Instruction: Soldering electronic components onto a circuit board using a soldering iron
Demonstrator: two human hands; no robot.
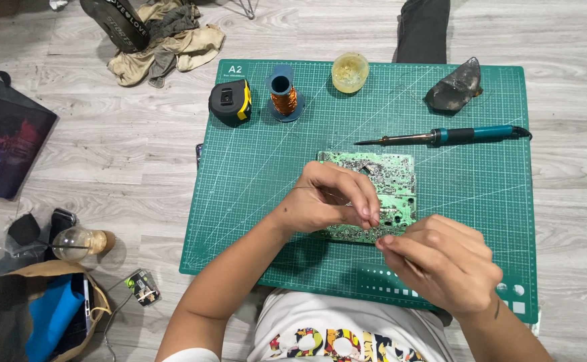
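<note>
— What have the hands got?

— My left hand and right hand each pinch a thin wire, fingertips nearly meeting.

— And the circuit board?

— On the green cutting mat, right beneath my left fingers; the soldering iron lies beyond them, untouched.

On a green cutting mat on the grey wooden floor lies a green circuit board. The left hand and the right hand meet over the board's near edge, their fingertips pinched together on a thin wire that is hard to make out. Behind the board lies a soldering iron with a blue handle. At the mat's far edge stand a tape measure, a spool of copper wire and a small yellowish jar
</note>
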